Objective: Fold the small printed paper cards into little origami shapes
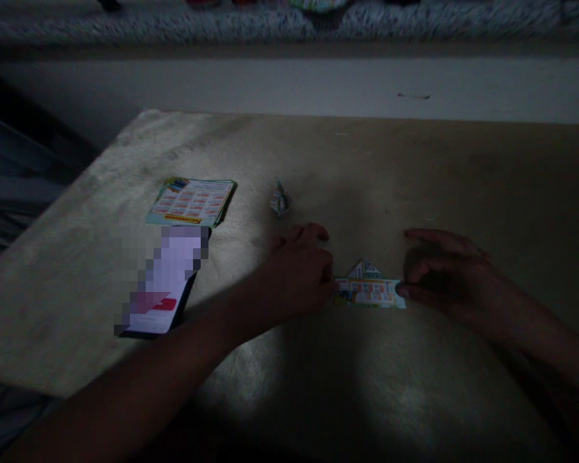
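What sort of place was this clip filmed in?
Probably a dim room in a home, though not certainly: a table stands by a pale wall below a speckled ledge, and a phone lies near a stack of printed cards.

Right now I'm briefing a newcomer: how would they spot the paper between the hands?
On the table, go right from the phone to the left hand and right hand. Between them sits the printed paper, a strip with a triangular peak, unlike the rectangular stack or small lump.
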`<state>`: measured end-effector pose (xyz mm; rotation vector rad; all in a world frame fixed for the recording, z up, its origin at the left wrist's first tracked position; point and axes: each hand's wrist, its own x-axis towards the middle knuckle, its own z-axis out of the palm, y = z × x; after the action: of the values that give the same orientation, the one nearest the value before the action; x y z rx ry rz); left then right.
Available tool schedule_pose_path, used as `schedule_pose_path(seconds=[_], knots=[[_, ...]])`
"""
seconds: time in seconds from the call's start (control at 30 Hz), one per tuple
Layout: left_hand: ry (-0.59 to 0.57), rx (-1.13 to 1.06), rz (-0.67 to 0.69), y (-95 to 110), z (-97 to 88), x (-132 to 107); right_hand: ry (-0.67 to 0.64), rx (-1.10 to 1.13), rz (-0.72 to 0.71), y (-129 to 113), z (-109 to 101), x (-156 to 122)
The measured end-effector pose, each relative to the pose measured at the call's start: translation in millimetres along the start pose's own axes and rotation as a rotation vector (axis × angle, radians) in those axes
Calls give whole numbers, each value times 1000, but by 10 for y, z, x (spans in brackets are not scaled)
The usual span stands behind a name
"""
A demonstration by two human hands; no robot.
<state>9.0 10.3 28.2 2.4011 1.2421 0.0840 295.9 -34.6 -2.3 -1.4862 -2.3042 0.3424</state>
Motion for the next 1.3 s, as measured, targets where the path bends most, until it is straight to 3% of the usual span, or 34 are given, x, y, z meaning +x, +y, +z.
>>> schedule_pose_path(seconds=[0.33,0.5,0.6,0.73,0.93,1.13,1.3], knots=[[152,-87,79,103,272,-38,18,67,-12,-120,151,43],[183,-214,108,133,284,-20,84,360,10,-298,167,77],[111,-406,80,153,225,6,46,653,205,-408,148,63],[-2,-741,-107,179,169,-6,42,836,384,-521,122,63],[-138,-971,-139,176,160,-41,-58,1076,440,-559,66,93],[-283,-1364,-36,206,112,-48,-257,1218,350,-475,43,87],[-206,-1383,-107,172,141,-48,-219,1197,378,-476,54,93]])
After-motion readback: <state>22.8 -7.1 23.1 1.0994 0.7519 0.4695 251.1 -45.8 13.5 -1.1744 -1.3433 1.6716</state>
